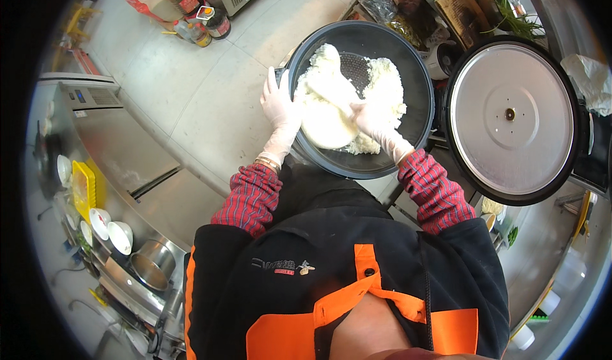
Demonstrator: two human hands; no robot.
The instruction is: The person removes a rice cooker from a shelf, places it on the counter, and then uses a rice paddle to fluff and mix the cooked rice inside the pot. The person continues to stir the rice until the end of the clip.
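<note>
A large dark round pot (420, 135) is in front of me with white cooked rice (385, 80) inside. Part of its dotted dark bottom (354, 68) shows between the mounds. My left hand (281, 102), in a thin clear glove, holds the pot's left rim. Inside the pot, my gloved right hand (370, 120) is closed around a white utensil, probably a rice paddle (330, 85), reaching up and left over the rice. Glare blurs the edge between the utensil and the smooth white mass below it, so its full shape is hard to tell.
A round metal lid (511, 159) with a black rim stands raised right of the pot. Behind it, a shelf holds bags (377, 6) and greens (514, 15). Bottles (215, 23) stand on the tiled floor. On the left counter are bowls (119, 237) and a steel pot (153, 264).
</note>
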